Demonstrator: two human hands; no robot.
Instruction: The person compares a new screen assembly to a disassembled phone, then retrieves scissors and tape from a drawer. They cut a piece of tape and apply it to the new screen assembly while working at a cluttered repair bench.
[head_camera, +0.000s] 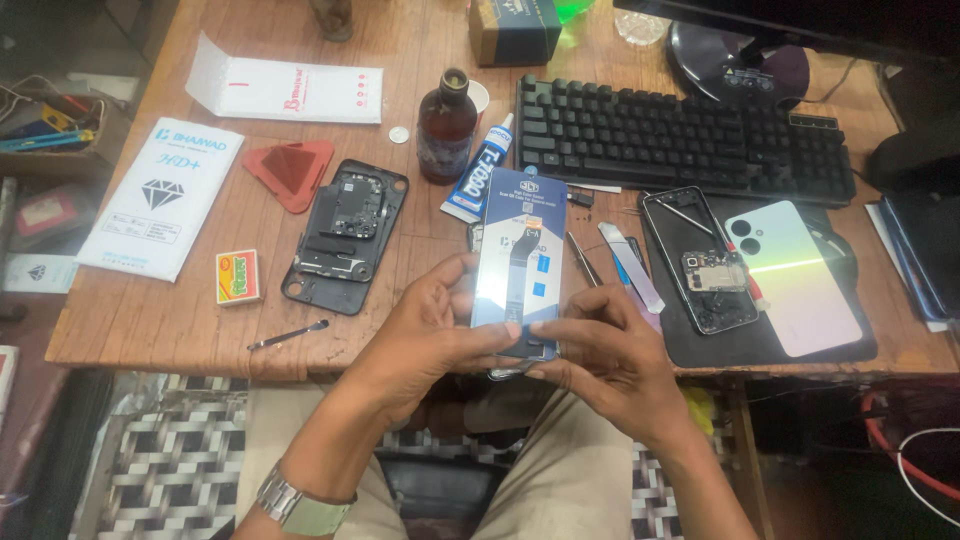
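Centre of frame: slim blue spare-part packet (520, 262) with a flex cable showing through its clear front, held upright above the near table edge, face tilted up toward the camera, likely for a good look. Left hand (425, 335) curled round the packet's lower left edge, thumb pressed on the front. Right hand (610, 355) pinching the lower right corner, fingers half closed, steadying it. Just behind: glue tube (478, 180) and brown bottle (446, 125). Left of centre: opened phone back frame (345, 235) lying flat, red triangular pick (290, 172) beside it, metal pry tool (288, 335) near the table edge. Right of centre: stripped phone (700, 258) and glossy back cover (793, 275) on a dark mat (740, 345), kept within reach. Upper right: black keyboard (680, 140).
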